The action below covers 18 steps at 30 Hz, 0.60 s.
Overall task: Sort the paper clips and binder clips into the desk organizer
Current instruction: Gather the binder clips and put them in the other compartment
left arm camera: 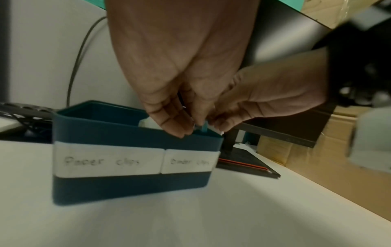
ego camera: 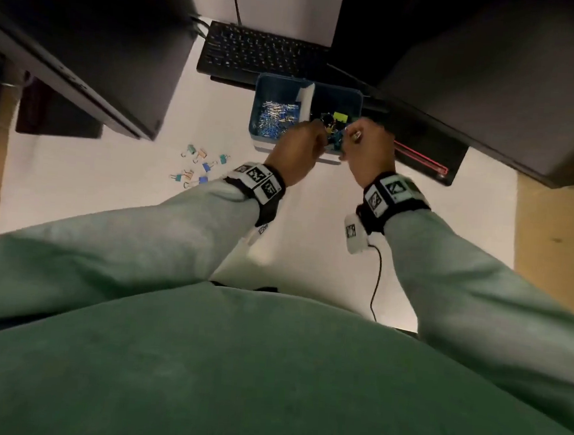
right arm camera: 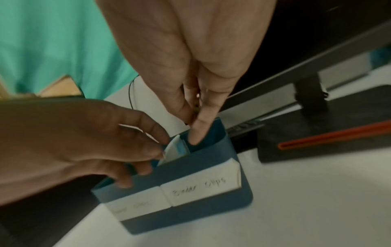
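A dark blue desk organizer [ego camera: 356,99] [left arm camera: 127,133] [right arm camera: 211,167] stands mid-table, its front labelled "Paper clips" and "Binder clips". Paper clips [ego camera: 276,117] fill its left compartment and binder clips [ego camera: 338,118] lie in the right one. Both hands meet over the right compartment's front edge. My left hand [ego camera: 301,143] [left arm camera: 190,127] [right arm camera: 160,148] pinches a light blue binder clip [left arm camera: 204,127] [right arm camera: 181,147] beside the white divider [right arm camera: 170,150]. My right hand [ego camera: 360,137] [left arm camera: 220,125] [right arm camera: 192,130] points straight fingers down, its index tip inside that compartment. Several loose binder clips [ego camera: 200,166] lie on the table to the left.
A black keyboard [ego camera: 260,54] sits just behind the organizer. Dark monitors [ego camera: 86,47] [ego camera: 494,96] overhang both sides. A black stand base with a red stripe [ego camera: 424,159] lies right of the organizer. A thin cable [ego camera: 376,286] trails from my right wrist across the white table [ego camera: 108,203].
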Each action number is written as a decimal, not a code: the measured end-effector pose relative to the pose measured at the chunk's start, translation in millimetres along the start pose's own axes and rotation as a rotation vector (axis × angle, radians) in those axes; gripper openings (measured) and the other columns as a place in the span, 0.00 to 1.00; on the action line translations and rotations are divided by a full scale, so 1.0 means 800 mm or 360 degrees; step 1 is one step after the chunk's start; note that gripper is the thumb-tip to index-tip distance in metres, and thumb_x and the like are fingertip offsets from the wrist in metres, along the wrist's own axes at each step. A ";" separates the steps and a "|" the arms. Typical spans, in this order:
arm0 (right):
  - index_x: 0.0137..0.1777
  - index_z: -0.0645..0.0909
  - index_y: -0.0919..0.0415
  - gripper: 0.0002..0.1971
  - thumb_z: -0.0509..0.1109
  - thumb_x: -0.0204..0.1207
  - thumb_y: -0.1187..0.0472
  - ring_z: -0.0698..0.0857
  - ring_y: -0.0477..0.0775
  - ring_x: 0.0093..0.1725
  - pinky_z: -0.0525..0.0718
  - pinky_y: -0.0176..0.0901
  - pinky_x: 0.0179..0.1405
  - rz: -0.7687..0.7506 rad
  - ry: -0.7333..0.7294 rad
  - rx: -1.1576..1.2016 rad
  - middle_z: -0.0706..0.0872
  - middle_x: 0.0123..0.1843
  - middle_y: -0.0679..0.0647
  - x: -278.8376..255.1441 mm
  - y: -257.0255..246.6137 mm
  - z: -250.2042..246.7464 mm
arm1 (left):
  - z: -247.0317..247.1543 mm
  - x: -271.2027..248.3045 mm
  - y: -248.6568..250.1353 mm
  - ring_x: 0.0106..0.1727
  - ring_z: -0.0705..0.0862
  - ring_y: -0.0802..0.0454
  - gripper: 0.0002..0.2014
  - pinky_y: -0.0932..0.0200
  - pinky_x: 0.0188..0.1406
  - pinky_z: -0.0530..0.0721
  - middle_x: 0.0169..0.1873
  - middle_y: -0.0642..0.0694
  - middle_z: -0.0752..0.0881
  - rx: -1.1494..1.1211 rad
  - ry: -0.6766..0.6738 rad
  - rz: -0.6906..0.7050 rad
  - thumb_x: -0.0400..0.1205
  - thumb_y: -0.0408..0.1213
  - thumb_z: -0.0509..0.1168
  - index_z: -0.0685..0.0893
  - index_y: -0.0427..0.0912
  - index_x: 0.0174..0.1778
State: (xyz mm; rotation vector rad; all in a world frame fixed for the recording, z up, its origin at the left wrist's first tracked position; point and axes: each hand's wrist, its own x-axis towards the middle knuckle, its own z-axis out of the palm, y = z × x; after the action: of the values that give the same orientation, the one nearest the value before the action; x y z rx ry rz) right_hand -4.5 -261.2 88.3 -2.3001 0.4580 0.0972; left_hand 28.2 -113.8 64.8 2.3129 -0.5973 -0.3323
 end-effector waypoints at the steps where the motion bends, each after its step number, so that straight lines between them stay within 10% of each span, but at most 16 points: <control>1: 0.55 0.83 0.64 0.07 0.68 0.79 0.66 0.88 0.58 0.49 0.87 0.48 0.51 -0.0019 -0.0040 -0.0163 0.88 0.52 0.60 0.014 -0.006 0.004 | -0.008 0.003 -0.008 0.44 0.83 0.47 0.05 0.53 0.47 0.84 0.45 0.41 0.86 0.0023 0.0002 0.0017 0.82 0.29 0.64 0.83 0.37 0.50; 4: 0.64 0.78 0.63 0.15 0.68 0.78 0.65 0.80 0.65 0.64 0.81 0.52 0.60 -0.0090 -0.0081 -0.0550 0.78 0.66 0.63 0.025 -0.021 0.020 | -0.049 -0.013 -0.055 0.49 0.83 0.45 0.09 0.50 0.50 0.84 0.52 0.41 0.82 0.0064 0.0145 -0.0083 0.79 0.31 0.64 0.81 0.42 0.54; 7: 0.60 0.76 0.62 0.12 0.68 0.76 0.64 0.81 0.63 0.56 0.83 0.51 0.49 -0.0429 0.0130 -0.0495 0.76 0.63 0.62 -0.006 -0.039 0.060 | -0.099 -0.065 -0.138 0.55 0.81 0.42 0.21 0.47 0.55 0.84 0.62 0.40 0.73 0.0199 0.0176 -0.0463 0.78 0.42 0.70 0.75 0.46 0.66; 12: 0.74 0.65 0.55 0.29 0.71 0.77 0.53 0.80 0.64 0.58 0.84 0.55 0.51 -0.0437 -0.0773 -0.0620 0.67 0.69 0.62 -0.052 -0.071 0.198 | -0.123 -0.130 -0.230 0.69 0.67 0.29 0.53 0.35 0.65 0.77 0.74 0.33 0.59 0.0512 -0.0229 -0.0836 0.64 0.61 0.79 0.55 0.58 0.81; 18: 0.77 0.66 0.58 0.28 0.69 0.78 0.59 0.76 0.68 0.60 0.85 0.60 0.52 -0.0481 -0.0807 -0.0828 0.67 0.70 0.65 -0.039 -0.079 0.273 | -0.082 -0.135 -0.248 0.60 0.76 0.40 0.33 0.49 0.57 0.85 0.66 0.38 0.68 0.0391 -0.0269 -0.0474 0.72 0.44 0.78 0.73 0.52 0.71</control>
State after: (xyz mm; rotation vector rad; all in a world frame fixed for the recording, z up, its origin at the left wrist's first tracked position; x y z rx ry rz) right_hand 3.9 -56.1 -14.5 -2.6859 -0.2038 0.6991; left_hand 25.1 105.4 -20.1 2.6341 -0.3899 -0.6301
